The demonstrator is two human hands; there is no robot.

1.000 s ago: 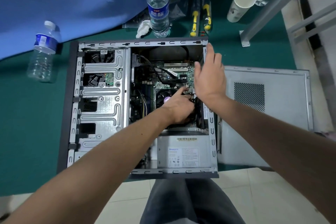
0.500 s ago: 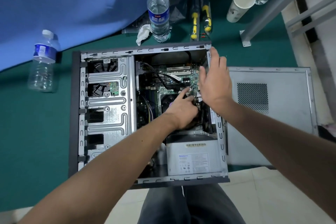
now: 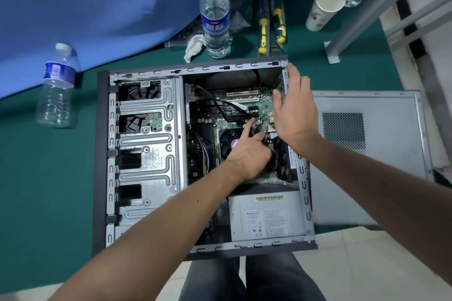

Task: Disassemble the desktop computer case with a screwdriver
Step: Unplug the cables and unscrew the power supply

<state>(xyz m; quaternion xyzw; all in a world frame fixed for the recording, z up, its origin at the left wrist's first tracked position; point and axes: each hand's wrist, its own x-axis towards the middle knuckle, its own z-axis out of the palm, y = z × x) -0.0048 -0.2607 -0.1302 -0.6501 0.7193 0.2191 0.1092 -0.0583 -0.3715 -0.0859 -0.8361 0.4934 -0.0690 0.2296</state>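
The desktop computer case (image 3: pixel 195 69) lies open on its side on a green mat, showing the motherboard (image 3: pixel 220 110), CPU fan (image 3: pixel 228 140) and power supply (image 3: pixel 266 217). My left hand (image 3: pixel 247 154) reaches inside beside the CPU fan, with its index finger stretched onto the motherboard. Its other fingers curl down out of sight. My right hand (image 3: pixel 293 115) rests with straight fingers on the case's rear wall near the far right corner. Two yellow-handled screwdrivers (image 3: pixel 263 29) lie in wrappers beyond the case.
The removed side panel (image 3: pixel 391 178) lies right of the case. A water bottle (image 3: pixel 215 14), a crumpled tissue (image 3: pixel 194 47) and a paper cup (image 3: pixel 322 7) stand behind it. An empty bottle (image 3: pixel 57 88) is at left. A metal frame leg (image 3: pixel 354 14) and blue cloth (image 3: pixel 97 7) border the back.
The view has shifted, so the case sits lower in frame. Both hands stay nearly where they were, and the left index finger stretches a little farther onto the motherboard.
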